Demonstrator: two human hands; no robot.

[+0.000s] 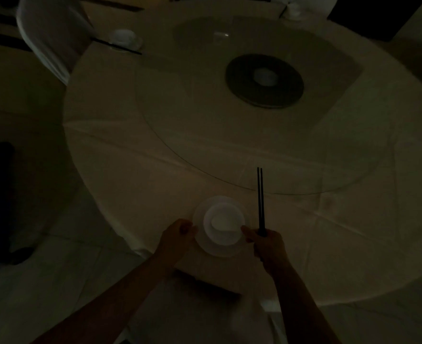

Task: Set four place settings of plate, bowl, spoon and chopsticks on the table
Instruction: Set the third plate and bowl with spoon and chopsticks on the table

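White round plate (220, 252) sits close to the near edge of the round table (155, 145), which is covered in a pale cloth. A white bowl (223, 223) stands centred on it; a paler shape inside is too dim to make out. The left hand (177, 234) curls round the plate's left rim. The right hand (267, 242) grips a pair of black chopsticks (260, 199) pointing away across the cloth, with one fingertip reaching the bowl's right side. Bare cloth lies on both sides of the plate. The curved edge of a glass turntable (205, 108) runs just beyond, over a dark disc (264, 80). A second setting (124, 39) lies at the far left edge, beside a white-covered chair (48, 33).
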